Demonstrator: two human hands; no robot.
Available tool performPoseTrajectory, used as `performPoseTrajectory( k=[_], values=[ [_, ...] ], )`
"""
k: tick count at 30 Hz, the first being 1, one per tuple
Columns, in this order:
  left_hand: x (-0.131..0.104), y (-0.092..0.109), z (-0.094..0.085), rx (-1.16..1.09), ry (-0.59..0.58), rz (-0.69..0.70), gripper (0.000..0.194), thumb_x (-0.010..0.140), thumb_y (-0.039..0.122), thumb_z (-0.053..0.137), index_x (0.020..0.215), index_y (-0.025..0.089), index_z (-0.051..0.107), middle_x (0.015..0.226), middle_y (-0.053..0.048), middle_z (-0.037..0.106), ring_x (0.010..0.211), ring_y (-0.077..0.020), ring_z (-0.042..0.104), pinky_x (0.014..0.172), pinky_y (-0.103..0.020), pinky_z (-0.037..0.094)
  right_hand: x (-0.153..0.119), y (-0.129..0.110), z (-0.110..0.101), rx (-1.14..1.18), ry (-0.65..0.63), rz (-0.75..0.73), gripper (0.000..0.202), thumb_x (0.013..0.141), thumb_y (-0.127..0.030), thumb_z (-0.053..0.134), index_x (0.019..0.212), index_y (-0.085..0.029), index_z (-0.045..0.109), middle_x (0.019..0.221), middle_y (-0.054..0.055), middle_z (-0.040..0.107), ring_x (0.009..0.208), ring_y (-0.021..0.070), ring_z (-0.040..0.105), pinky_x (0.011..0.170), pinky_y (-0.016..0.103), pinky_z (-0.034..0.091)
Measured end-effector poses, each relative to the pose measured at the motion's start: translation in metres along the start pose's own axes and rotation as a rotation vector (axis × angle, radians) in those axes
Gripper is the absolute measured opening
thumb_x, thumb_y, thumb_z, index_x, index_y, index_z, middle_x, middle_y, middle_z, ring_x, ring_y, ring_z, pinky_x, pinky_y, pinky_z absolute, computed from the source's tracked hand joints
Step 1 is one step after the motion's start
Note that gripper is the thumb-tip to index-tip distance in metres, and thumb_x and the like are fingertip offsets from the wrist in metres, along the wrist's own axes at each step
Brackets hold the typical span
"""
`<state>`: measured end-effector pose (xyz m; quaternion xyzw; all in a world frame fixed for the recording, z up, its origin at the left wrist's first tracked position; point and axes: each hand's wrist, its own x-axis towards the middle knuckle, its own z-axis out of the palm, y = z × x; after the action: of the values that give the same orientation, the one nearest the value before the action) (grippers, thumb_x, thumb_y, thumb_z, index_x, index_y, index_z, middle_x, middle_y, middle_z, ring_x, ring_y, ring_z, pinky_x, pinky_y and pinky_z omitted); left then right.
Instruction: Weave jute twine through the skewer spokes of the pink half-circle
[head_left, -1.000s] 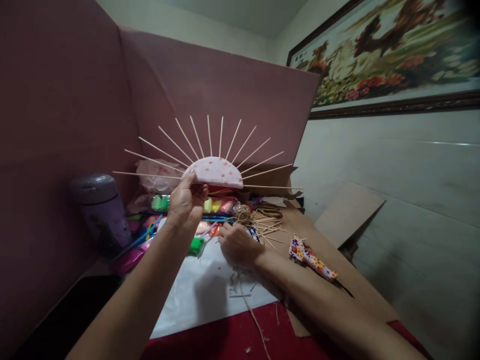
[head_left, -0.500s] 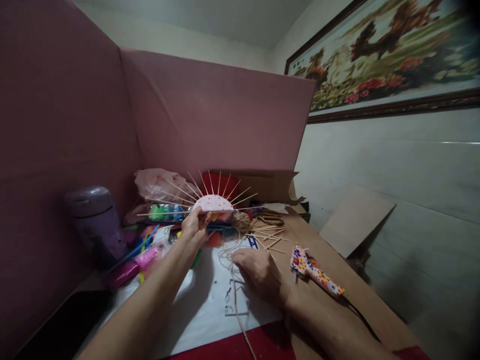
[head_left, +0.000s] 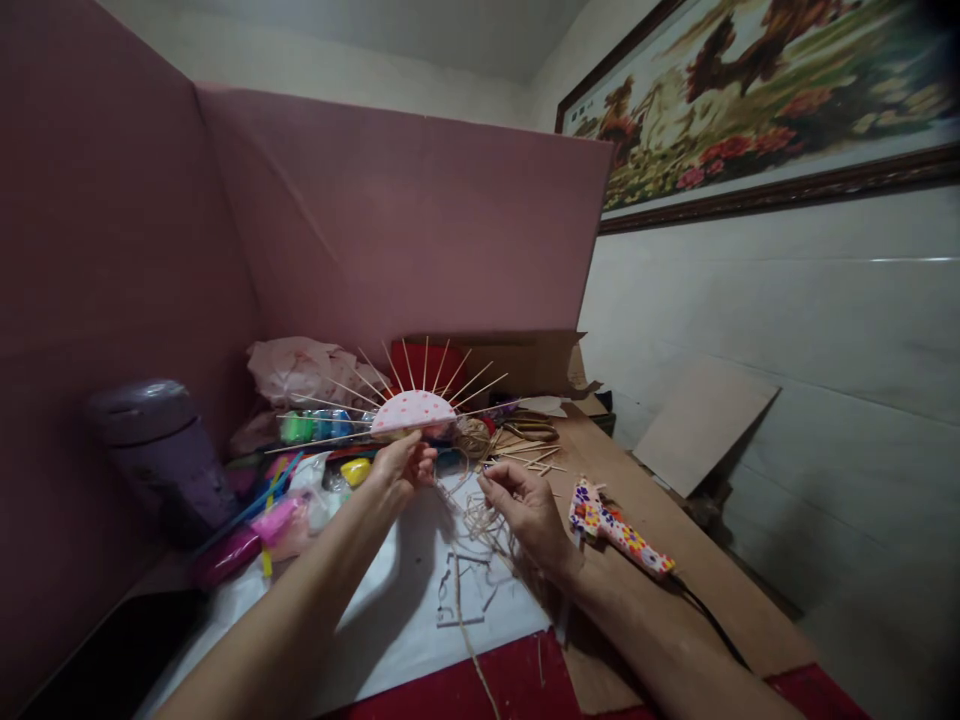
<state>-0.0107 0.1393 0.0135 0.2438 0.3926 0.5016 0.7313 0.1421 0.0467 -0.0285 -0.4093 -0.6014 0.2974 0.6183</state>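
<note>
A red cloth [head_left: 517,682] spans the near edge, where a strand of twine [head_left: 466,640] trails off a white sheet [head_left: 390,640]. At right, a flower-patterned glue gun [head_left: 619,530] lies on brown cardboard [head_left: 739,605]. The right hand [head_left: 525,505] bends over a tangle of twine [head_left: 482,520], thumb and fingertips drawn together; whether they pinch a strand cannot be told. To its left, the left hand [head_left: 405,465] curls its fingers near the lower edge of a dotted half-disc [head_left: 414,410] rayed with thin sticks [head_left: 406,365]; its grip, if any, is unclear. The half-disc stands mid-scene, a crumpled pink bag [head_left: 300,370] to its far left. Behind rises a pink panel [head_left: 405,220]; a framed picture [head_left: 757,110] hangs at far right.
</note>
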Motion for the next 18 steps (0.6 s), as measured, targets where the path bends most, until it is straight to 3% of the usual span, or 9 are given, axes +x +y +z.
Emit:
performPoseTrajectory(
  k=[2,4,6,10,14,18],
  values=[
    [-0.014,-0.005,0.011,0.115,-0.096,-0.010,0.026,0.063,0.026,0.074,0.073,0.005,0.064,0.047,-0.005,0.056,0.028,-0.0081,0.043,0.025,-0.016,0.027,0.001,-0.001,-0.001,0.002,0.033,0.005,0.019,0.080,-0.035,0.057,0.071,-0.017,0.057,0.062,-0.003,0.049,0.057,0.0109,0.044,0.054,0.023,0.035],
    [-0.028,-0.011,0.022,0.389,-0.407,0.171,0.031,0.064,0.036,0.072,0.078,0.008,0.067,0.051,-0.002,0.056,0.034,-0.0056,0.043,0.029,-0.014,0.028,0.002,-0.002,-0.001,0.008,0.039,0.006,0.020,0.080,-0.035,0.056,0.071,-0.017,0.057,0.063,-0.002,0.050,0.059,0.0111,0.043,0.055,0.023,0.035],
    [-0.038,-0.016,0.030,0.605,-0.497,0.323,0.029,0.057,0.033,0.076,0.071,0.010,0.067,0.052,-0.001,0.056,0.037,-0.0051,0.043,0.032,-0.015,0.031,0.002,-0.003,-0.002,0.020,0.031,0.003,0.019,0.080,-0.034,0.056,0.072,-0.016,0.058,0.065,-0.002,0.051,0.060,0.0113,0.043,0.056,0.023,0.035],
    [-0.042,-0.017,0.035,0.825,-0.405,0.542,0.020,0.060,0.030,0.071,0.055,0.013,0.062,0.043,0.002,0.051,0.034,-0.0061,0.040,0.030,-0.017,0.030,0.002,-0.004,-0.003,0.057,0.021,0.030,0.017,0.078,-0.032,0.058,0.073,-0.016,0.059,0.062,-0.003,0.049,0.057,0.0103,0.042,0.054,0.023,0.034],
    [-0.044,0.000,0.034,0.722,-0.299,0.696,0.024,0.064,0.027,0.068,0.049,0.015,0.054,0.038,0.005,0.046,0.031,-0.0041,0.035,0.031,-0.015,0.025,0.001,-0.006,-0.003,0.056,-0.008,0.048,0.016,0.078,-0.031,0.059,0.074,-0.016,0.060,0.061,-0.002,0.054,0.058,0.0114,0.049,0.057,0.024,0.038],
    [-0.049,0.024,0.031,0.543,-0.233,0.834,0.025,0.068,0.027,0.067,0.051,0.015,0.053,0.040,0.004,0.049,0.031,-0.0041,0.037,0.031,-0.015,0.025,0.000,-0.006,-0.004,-0.040,-0.030,0.002,0.013,0.078,-0.029,0.058,0.076,-0.016,0.061,0.063,-0.001,0.058,0.059,0.0126,0.053,0.058,0.025,0.041]
  ],
)
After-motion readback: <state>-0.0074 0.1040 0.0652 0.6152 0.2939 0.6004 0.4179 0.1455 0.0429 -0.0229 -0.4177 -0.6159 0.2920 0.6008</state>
